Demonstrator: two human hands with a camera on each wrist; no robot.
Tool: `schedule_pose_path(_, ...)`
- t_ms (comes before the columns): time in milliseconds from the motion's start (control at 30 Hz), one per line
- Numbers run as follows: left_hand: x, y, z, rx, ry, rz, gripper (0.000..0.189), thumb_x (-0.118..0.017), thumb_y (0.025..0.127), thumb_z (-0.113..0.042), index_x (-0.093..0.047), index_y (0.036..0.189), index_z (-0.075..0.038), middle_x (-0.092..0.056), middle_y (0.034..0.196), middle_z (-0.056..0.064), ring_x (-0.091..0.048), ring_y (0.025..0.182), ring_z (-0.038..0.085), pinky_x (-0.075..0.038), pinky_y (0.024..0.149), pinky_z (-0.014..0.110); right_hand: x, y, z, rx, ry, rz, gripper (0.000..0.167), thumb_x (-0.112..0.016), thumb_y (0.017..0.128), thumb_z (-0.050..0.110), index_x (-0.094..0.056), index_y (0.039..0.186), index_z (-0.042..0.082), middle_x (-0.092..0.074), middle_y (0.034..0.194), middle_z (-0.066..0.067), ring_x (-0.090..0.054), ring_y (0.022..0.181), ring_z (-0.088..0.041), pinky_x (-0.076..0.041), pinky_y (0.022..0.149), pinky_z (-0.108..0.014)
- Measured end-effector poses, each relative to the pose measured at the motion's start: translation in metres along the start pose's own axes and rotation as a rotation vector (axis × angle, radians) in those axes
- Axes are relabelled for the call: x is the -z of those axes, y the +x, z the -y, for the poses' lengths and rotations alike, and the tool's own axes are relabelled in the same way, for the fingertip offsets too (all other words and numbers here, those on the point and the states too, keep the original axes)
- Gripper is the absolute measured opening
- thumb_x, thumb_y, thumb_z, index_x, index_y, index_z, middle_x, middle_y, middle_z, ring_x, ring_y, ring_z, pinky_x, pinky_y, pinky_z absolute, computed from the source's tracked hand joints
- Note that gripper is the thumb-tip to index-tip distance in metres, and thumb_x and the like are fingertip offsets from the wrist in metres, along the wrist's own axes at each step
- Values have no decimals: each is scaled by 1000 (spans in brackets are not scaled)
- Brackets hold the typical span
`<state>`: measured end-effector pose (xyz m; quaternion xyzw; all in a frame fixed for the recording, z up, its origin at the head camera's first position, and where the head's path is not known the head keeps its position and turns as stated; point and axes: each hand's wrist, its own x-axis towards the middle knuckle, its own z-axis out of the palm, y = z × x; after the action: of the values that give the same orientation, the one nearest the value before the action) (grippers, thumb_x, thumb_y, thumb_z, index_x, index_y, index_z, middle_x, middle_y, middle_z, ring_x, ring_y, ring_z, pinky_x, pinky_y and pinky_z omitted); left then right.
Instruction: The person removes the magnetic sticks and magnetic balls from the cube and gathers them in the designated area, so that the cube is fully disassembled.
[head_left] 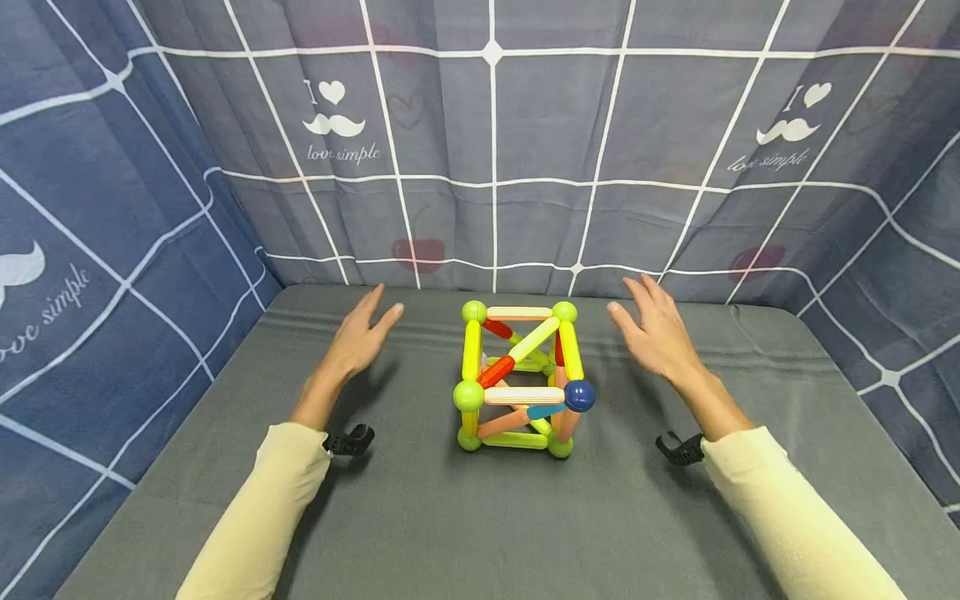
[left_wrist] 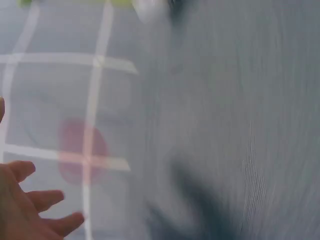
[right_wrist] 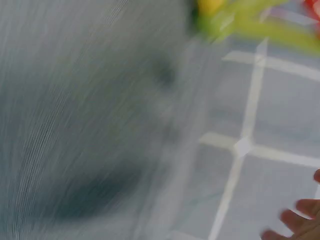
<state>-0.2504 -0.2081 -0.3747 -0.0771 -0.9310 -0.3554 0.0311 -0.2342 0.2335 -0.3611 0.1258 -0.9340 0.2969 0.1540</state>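
Note:
A cube-shaped frame of magnetic rods and balls (head_left: 523, 397) stands on the grey cloth in the head view. Most of its balls are lime green; one front ball (head_left: 579, 395) is dark blue. Its rods are lime, peach, red and blue, some running diagonally across the faces. To its left, my left hand (head_left: 354, 340) is held apart from it with fingers extended and nothing in them. My right hand (head_left: 658, 329) hovers off its right side, fingers likewise spread. Blurred green parts of the frame (right_wrist: 280, 32) show at the top of the right wrist view.
Grey cloth (head_left: 420, 525) covers the table. A blue-grey checked curtain (head_left: 547, 125) with white lines hangs behind it and along both sides. Each wrist wears a black strap, the left strap (head_left: 349, 440) and the right strap (head_left: 681, 450).

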Motion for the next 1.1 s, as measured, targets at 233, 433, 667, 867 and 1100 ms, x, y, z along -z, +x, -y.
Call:
schedule_pose_path(233,-20,-49,-56,-169,-498,154,61,-47,105,-35,-25,157,-13,-35,152,21,-47,127,42,-46,97,55,12,-47,63,89,268,-18,37,-61,99,22,-59,132,5,-58,122,-10,-65,101,-25,-53,78,-35)
schedule_pose_path(433,-33,-80,-81,-297,-578,273,64,-58,101,-25,-28,156,-12,-35,153,17,-55,122,37,-49,95,50,15,-80,92,132,275,79,30,-69,94,23,-66,122,13,-60,109,4,-64,83,-8,-51,64,-25)
schedule_pose_path(667,-39,-89,-86,-274,-564,260,64,-66,96,-21,-38,152,-11,-45,148,11,-50,127,31,-46,99,50,10,-93,97,127,303,143,29,-75,90,29,-69,118,25,-56,97,8,-61,79,-7,-51,57,-27)
schedule_pose_path(867,-38,-90,-87,-259,-523,253,57,-67,95,-24,-47,148,-15,-58,135,11,-61,112,25,-50,90,45,8,-92,95,146,306,128,27,-78,88,22,-71,114,21,-58,93,8,-56,70,-10,-47,54,-27)
schedule_pose_path(1100,-38,-89,-87,-279,-572,325,50,-64,97,-20,-51,144,-6,-55,140,10,-65,105,23,-52,90,36,7,-88,95,127,371,167,24,-74,91,21,-71,114,18,-64,98,5,-55,57,-13,-43,46,-26)
